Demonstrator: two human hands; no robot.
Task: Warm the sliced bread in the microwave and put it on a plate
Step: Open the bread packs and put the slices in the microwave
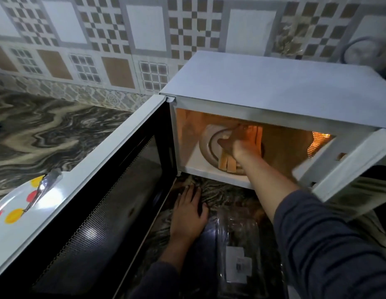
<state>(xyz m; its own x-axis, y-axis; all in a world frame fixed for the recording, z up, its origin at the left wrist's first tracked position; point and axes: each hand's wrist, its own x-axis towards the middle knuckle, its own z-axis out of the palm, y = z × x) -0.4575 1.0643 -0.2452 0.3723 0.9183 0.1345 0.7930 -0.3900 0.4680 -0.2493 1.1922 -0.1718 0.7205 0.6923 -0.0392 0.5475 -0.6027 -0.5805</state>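
Bread slices [227, 164]: several, held together on edge inside the lit cavity of the microwave [274, 83], over the front part of the glass turntable [209, 143]. Their lower ends show pale and tan below the fingers. Cannot tell whether they touch the glass.

Right hand [241, 145]: reaching in through the opening, fingers and thumb curled round the slices and gripping them from above. Forearm bare, dark blue sleeve [328, 244] pushed up behind it.

Left hand [189, 214]: palm down, fingers spread and flat, resting on the tabletop [47, 134] just in front of the microwave, holding nothing.

Microwave door [97, 201]: swung wide open to the left, with its dark mesh window facing the camera. Orange lamp grille [317, 143] glowing on the right inner wall.

Left of the door: white plate [13, 203] with red and yellow spots, partly hidden behind the door edge. Metal tongs [40, 190] lie across it.

Near bottom centre: clear plastic bag [237, 240] with a printed label, lying on the tabletop just right of the left hand.

Tabletop is swirled grey-brown marble. Patterned tile wall [144, 39] behind.
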